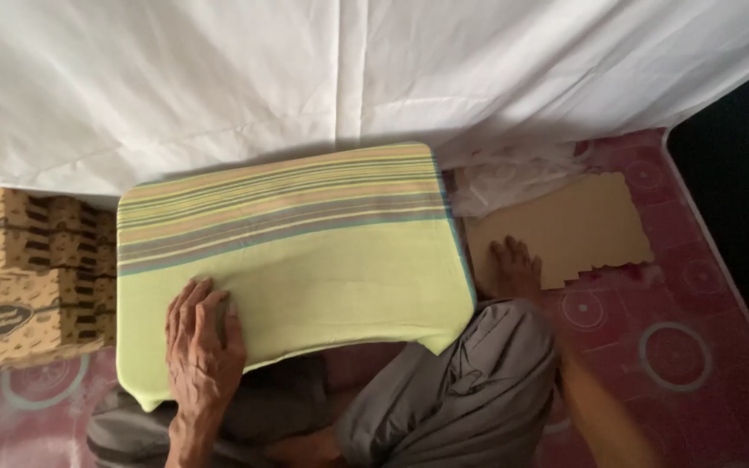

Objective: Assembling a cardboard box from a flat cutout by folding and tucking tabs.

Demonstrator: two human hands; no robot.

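Note:
A yellow-green cloth with coloured stripes along its far side (305,251) covers a flat, cushion-like pad that rests on my lap. My left hand (204,334) lies palm-down on the cloth's near left part, fingers slightly apart, holding nothing. My right hand (513,270) rests flat on the floor just right of the pad, fingers spread, touching the near left edge of a brown cardboard sheet (574,227). My knee in grey trousers (470,390) hides the right wrist.
White fabric (348,69) hangs across the back. Stacked brown printed cartons (19,269) stand at the left. Crumpled clear plastic (513,178) lies behind the cardboard. The floor mat is red with circle patterns (678,347); a dark area borders it on the right.

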